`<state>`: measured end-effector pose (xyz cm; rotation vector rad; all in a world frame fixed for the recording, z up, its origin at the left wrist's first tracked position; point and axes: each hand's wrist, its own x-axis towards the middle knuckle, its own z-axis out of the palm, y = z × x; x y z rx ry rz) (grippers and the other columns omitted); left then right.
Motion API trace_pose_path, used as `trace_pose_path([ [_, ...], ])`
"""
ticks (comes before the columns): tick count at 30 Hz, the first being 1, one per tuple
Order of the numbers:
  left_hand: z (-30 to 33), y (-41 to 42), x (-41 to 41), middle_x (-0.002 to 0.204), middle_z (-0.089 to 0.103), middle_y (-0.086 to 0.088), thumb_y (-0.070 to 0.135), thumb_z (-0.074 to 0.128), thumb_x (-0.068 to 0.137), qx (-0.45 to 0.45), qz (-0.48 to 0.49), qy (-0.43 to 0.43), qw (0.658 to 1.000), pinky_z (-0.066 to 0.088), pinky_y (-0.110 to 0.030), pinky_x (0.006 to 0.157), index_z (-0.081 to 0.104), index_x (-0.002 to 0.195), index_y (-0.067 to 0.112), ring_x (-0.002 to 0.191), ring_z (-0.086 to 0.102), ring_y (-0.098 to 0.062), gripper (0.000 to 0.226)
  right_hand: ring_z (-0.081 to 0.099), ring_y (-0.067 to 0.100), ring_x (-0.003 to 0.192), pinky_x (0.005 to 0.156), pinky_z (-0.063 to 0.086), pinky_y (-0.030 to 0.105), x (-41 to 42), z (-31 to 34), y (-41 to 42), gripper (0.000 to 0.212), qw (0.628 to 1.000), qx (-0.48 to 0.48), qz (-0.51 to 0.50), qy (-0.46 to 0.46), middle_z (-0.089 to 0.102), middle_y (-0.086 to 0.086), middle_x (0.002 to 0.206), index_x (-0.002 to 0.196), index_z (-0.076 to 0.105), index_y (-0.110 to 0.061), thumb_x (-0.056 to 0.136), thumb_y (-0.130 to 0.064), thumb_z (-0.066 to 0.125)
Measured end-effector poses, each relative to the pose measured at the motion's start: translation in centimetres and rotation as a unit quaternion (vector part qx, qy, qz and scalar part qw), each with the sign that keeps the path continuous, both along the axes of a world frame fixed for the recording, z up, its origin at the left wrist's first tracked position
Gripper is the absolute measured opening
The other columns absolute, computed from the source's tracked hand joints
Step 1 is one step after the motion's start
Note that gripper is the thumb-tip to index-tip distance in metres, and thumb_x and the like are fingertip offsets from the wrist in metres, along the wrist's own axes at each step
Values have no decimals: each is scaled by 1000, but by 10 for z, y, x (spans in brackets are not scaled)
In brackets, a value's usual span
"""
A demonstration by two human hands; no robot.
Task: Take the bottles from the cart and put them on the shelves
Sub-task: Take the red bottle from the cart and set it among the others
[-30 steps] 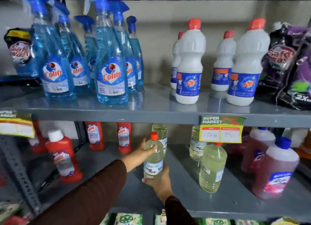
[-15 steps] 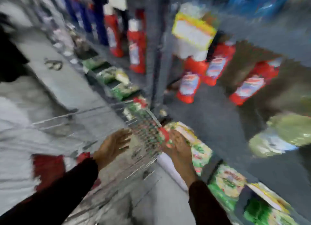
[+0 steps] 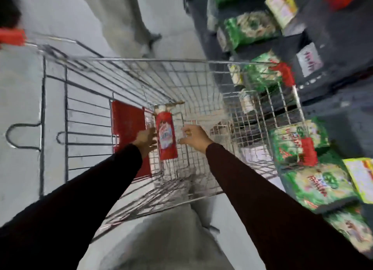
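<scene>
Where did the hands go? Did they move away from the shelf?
Yes. Both hands left the shelf and now reach down into the cart, the left hand and right hand on either side of the red bottle.

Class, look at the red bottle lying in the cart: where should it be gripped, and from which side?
Grip the red bottle around its labelled middle, coming down from above through the cart's open top. It lies on its side with its pale cap pointing away, so both long flanks are exposed. The left hand is nearest, beside one flank; the right hand hovers opposite.
</scene>
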<state>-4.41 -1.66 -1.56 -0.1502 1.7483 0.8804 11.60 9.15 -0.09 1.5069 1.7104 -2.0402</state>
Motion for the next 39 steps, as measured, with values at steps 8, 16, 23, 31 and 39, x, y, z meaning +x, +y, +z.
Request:
trace_pose_path([
  [8,-65,52,-22,56,68,5,43,38,98,23,52,-54,997,49,-18,43,61,89,12,48,65,-9,39,57,20,93,62,43,19,-49,-113,8,50,990,-47,15,-130,60,14,114,133,52,5,84,4,64],
  [16,-105,47,-26,76,71,-7,47,37,98,-7,107,-43,993,56,-33,69,63,80,9,68,68,-22,50,68,30,97,76,53,31,-83,-169,-18,29,981,-27,-6,-190,71,14,110,110,65,-1,83,-10,68],
  [23,-106,44,-22,54,62,3,44,29,100,-2,91,-66,994,42,-13,34,54,74,15,42,59,-9,47,68,28,87,72,54,34,-89,-179,-32,37,977,27,-58,-201,70,11,98,101,64,-2,72,-20,79],
  [31,-73,24,-28,67,31,3,26,46,97,-15,-142,-25,990,31,-29,53,66,68,22,61,31,-12,36,76,33,81,71,63,48,-44,-134,-8,61,979,-106,-137,-109,76,19,94,100,70,3,45,-11,93],
  [39,48,78,25,95,69,-6,17,49,95,170,-155,-140,963,56,-36,81,64,101,11,77,69,-16,17,74,21,75,76,61,36,56,44,30,22,962,-145,-206,109,78,10,84,98,71,0,78,-2,76],
])
